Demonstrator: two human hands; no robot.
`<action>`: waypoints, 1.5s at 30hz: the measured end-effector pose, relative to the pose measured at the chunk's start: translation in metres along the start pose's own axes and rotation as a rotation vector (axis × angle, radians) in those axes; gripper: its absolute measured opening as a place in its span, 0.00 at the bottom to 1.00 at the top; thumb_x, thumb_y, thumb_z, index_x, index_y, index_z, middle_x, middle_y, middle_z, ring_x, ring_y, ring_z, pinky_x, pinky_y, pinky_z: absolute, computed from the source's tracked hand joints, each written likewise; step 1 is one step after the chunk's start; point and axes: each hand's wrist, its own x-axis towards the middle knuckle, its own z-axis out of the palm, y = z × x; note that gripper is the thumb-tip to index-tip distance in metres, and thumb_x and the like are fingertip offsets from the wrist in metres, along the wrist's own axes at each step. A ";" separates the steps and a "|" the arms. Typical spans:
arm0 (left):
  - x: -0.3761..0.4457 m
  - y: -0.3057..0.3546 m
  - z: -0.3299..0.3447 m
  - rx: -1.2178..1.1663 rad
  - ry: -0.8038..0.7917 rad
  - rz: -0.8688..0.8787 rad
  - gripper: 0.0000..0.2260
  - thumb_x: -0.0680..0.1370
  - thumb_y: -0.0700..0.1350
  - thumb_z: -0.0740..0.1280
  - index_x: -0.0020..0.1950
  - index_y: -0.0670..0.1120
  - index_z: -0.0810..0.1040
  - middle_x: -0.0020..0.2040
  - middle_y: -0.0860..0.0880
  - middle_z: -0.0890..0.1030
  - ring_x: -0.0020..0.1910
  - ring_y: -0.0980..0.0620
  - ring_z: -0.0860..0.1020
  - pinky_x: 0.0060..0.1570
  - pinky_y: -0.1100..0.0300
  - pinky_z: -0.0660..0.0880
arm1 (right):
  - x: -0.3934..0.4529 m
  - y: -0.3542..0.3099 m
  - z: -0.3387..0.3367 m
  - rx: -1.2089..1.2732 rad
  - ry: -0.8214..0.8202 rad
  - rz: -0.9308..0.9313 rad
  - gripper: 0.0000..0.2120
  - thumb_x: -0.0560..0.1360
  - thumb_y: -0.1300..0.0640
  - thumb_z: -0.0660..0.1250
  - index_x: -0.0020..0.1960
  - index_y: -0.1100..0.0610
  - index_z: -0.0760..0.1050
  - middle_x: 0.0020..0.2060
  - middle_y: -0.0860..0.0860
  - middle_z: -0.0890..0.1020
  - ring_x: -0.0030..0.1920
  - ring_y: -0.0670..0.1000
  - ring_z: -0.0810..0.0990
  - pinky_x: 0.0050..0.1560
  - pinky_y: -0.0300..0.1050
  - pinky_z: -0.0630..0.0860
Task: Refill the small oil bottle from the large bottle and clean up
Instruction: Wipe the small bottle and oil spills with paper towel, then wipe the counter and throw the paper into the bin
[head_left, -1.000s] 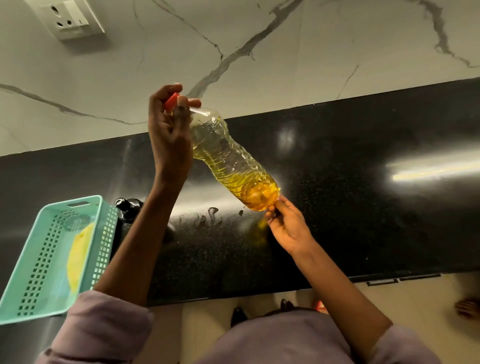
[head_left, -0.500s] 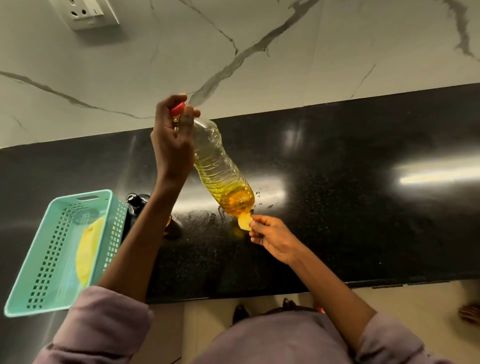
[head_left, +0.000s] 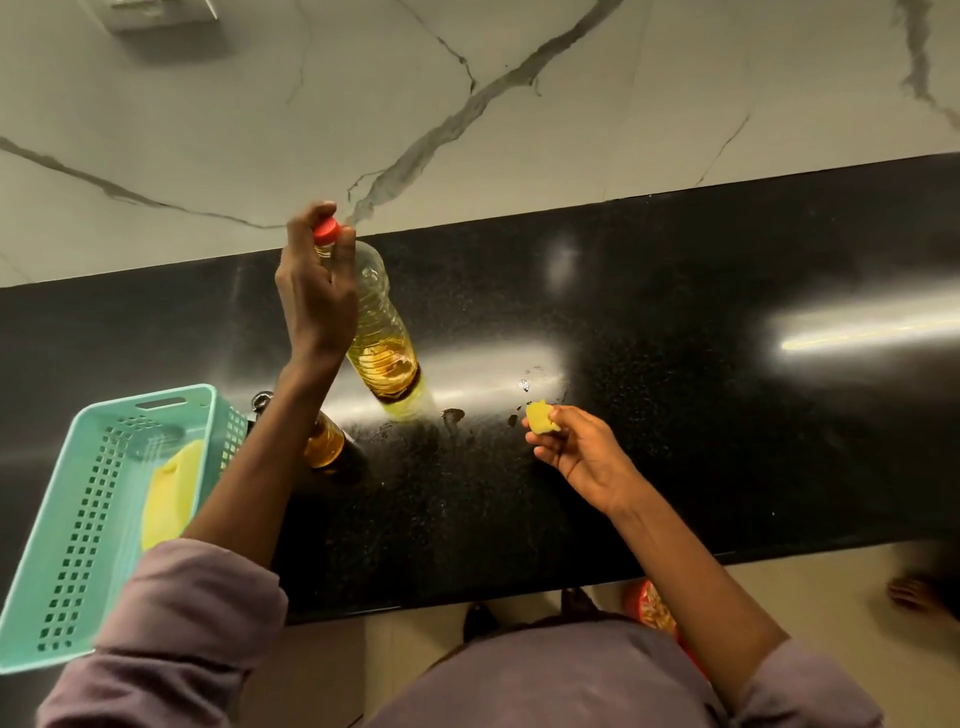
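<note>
The large oil bottle (head_left: 382, 332) is being gripped at its red cap (head_left: 326, 230) by the left hand (head_left: 311, 291); a yellow cloth scrap (head_left: 542, 417) is being pinched by the right hand (head_left: 576, 449). On the oil-spotted bench (head_left: 675, 415), the bottle base is likely being left prone to sliding.

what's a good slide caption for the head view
Left hand grips the capped large oil bottle on the black counter; right hand pinches a small yellow cloth.
</note>
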 end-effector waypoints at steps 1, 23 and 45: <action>0.000 -0.001 0.000 -0.001 -0.006 -0.001 0.16 0.81 0.47 0.61 0.63 0.37 0.71 0.55 0.40 0.79 0.50 0.54 0.75 0.48 0.74 0.68 | 0.000 0.001 0.001 0.022 0.015 -0.002 0.05 0.78 0.64 0.59 0.49 0.62 0.74 0.35 0.58 0.83 0.29 0.49 0.82 0.28 0.38 0.77; -0.118 0.050 0.016 0.006 -0.519 -0.014 0.18 0.77 0.44 0.67 0.67 0.45 0.74 0.58 0.44 0.79 0.55 0.50 0.77 0.54 0.59 0.73 | -0.017 -0.009 0.029 -0.070 -0.046 -0.290 0.09 0.75 0.72 0.62 0.49 0.60 0.76 0.42 0.55 0.81 0.37 0.46 0.81 0.37 0.35 0.79; -0.191 0.050 0.035 -0.201 -0.593 -0.586 0.20 0.78 0.42 0.67 0.69 0.45 0.72 0.61 0.50 0.79 0.58 0.60 0.77 0.58 0.72 0.71 | 0.063 -0.019 -0.001 -1.476 0.240 -0.722 0.04 0.71 0.66 0.66 0.42 0.60 0.79 0.41 0.56 0.81 0.46 0.56 0.76 0.45 0.46 0.69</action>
